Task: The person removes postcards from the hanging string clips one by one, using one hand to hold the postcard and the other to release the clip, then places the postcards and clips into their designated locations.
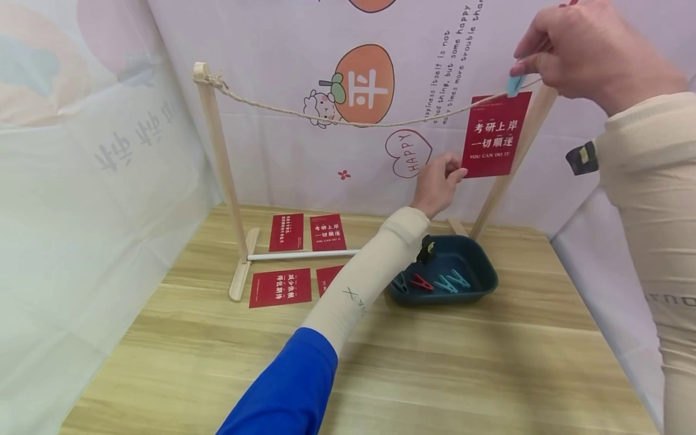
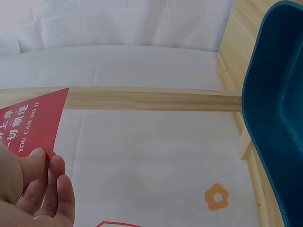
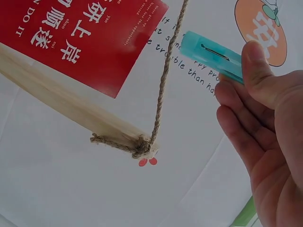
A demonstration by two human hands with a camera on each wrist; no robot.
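My left hand [image 1: 437, 184] pinches the lower left corner of a red card [image 1: 496, 142] printed with white characters and "YOU CAN DO IT". The card is held up near the right end of a twine rope [image 1: 359, 124]. In my right hand [image 1: 592, 54] is a light blue clothespin [image 3: 208, 54], pinched between thumb and fingers. The right wrist view shows the clothespin on one side of the rope and the card on the other, with the clip not on the card. The left wrist view shows my left thumb [image 2: 33, 165] against the card's corner.
The rope sags between two wooden posts [image 1: 220, 157] joined low by a white rod [image 1: 304, 255]. A dark blue basin [image 1: 486, 281] with several clothespins stands at the right post's foot. Several red cards [image 1: 286, 232] lie on the wooden table [image 1: 435, 374] by the left post.
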